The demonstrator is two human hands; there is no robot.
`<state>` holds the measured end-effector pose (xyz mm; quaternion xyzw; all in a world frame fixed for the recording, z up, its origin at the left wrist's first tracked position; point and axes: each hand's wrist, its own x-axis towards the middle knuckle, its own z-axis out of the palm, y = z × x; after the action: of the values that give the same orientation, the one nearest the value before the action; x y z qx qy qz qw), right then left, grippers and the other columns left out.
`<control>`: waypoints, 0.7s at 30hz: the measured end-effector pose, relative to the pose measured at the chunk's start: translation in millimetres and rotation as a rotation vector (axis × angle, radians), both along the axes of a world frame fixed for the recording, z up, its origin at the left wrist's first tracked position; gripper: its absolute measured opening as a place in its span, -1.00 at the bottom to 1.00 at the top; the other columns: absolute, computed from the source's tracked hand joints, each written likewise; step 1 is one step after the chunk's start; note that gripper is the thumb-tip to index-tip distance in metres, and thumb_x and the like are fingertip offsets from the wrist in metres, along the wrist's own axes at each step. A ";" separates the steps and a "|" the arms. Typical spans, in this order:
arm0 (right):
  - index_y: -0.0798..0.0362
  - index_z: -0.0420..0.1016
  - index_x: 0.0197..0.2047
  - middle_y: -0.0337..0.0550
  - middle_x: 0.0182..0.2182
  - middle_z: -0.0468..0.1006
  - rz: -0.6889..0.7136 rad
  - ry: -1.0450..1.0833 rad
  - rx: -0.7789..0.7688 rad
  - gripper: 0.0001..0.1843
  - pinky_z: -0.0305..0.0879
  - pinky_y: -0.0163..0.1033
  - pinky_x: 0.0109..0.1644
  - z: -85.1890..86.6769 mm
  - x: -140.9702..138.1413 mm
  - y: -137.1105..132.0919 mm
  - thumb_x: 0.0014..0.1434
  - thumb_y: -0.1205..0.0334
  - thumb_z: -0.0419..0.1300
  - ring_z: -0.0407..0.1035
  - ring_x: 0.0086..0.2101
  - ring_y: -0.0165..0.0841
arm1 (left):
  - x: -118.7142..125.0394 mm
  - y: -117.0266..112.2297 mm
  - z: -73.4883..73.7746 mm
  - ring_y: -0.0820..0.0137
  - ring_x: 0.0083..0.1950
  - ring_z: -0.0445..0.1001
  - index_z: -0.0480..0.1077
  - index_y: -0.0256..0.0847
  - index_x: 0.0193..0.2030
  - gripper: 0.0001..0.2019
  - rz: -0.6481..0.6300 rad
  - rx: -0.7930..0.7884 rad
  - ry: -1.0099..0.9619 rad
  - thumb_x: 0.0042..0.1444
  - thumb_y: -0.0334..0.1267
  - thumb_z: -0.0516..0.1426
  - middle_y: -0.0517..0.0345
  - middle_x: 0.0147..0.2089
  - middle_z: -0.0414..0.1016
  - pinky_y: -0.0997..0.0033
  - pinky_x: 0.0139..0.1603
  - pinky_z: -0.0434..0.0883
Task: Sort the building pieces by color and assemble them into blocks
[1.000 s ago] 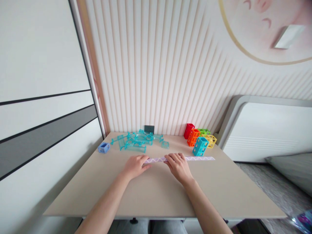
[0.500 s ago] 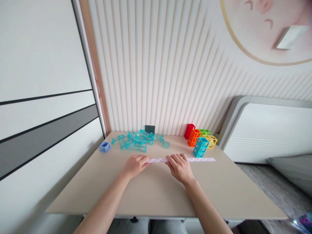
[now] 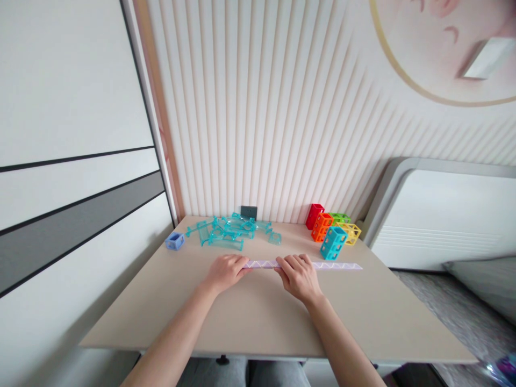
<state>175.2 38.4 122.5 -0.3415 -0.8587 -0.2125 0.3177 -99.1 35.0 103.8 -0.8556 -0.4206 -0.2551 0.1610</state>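
A straight, lilac-and-white snake puzzle (image 3: 262,264) with a zigzag pattern lies crosswise in front of me, at or just above the tabletop. My left hand (image 3: 228,273) is closed around its left end, thumb underneath and fingers on top. Near its middle, my right hand (image 3: 299,275) grips it the same way, and a long stretch sticks out to the right. Between the hands a short length shows; the parts under my fingers are hidden. Just behind the right stretch stands a turquoise block tower (image 3: 334,243).
Beige table (image 3: 258,322). Behind my left hand lies a heap of clear teal track pieces (image 3: 229,228); a blue square block (image 3: 174,241) sits at the left edge. Red (image 3: 314,216), orange (image 3: 321,227), green (image 3: 339,218) and yellow (image 3: 352,234) blocks cluster at the back right.
The free right end of the snake puzzle has shifted slightly right and down. Both hands keep their grip in nearly the same place, and the view has moved a little.
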 end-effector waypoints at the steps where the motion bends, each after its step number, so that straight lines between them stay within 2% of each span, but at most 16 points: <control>1: 0.04 0.50 -0.08 -0.15 -0.39 0.55 0.000 0.003 0.005 -0.78 0.02 -0.16 -0.19 -0.1 -0.3 0.1 0.43 0.14 0.08 0.35 -0.37 -0.32 | 1.0 -0.4 0.7 0.30 -0.31 0.59 0.44 -0.15 -0.16 -0.85 0.015 0.003 0.001 0.32 -0.14 0.13 0.13 -0.32 0.60 0.41 -0.33 0.41; 8: 0.03 0.50 -0.05 -0.13 -0.34 0.58 -0.034 0.017 0.004 -0.80 0.03 -0.16 -0.16 0.6 -0.8 -0.8 0.43 0.15 0.09 0.37 -0.34 -0.32 | 5.2 -2.0 1.8 0.28 -0.31 0.57 0.45 -0.16 -0.14 -0.90 0.074 0.050 -0.003 0.28 -0.22 0.17 0.11 -0.31 0.59 0.37 -0.32 0.40; 17: 0.05 0.50 -0.08 -0.15 -0.40 0.54 -0.030 0.015 -0.005 -0.74 0.02 -0.17 -0.20 1.1 -2.3 -2.2 0.45 0.13 0.04 0.35 -0.39 -0.33 | 1.8 0.0 -1.7 0.33 -0.30 0.56 0.43 -0.13 -0.13 -0.93 0.037 0.104 -0.028 0.30 -0.25 0.14 0.15 -0.31 0.58 0.39 -0.30 0.41; 21: 0.07 0.49 -0.12 -0.19 -0.47 0.49 -0.009 0.043 -0.031 -0.70 0.01 -0.18 -0.24 -0.3 -3.8 -3.0 0.47 0.13 -0.02 0.32 -0.46 -0.36 | 3.5 -1.1 -3.0 0.33 -0.28 0.56 0.42 -0.16 -0.09 -0.89 0.014 0.121 -0.096 0.32 -0.27 0.09 0.11 -0.27 0.58 0.38 -0.24 0.45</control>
<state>171.4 35.4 122.2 -0.3550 -0.8531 -0.1932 0.3299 -95.6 33.9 100.8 -0.8282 -0.4176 -0.3195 0.1939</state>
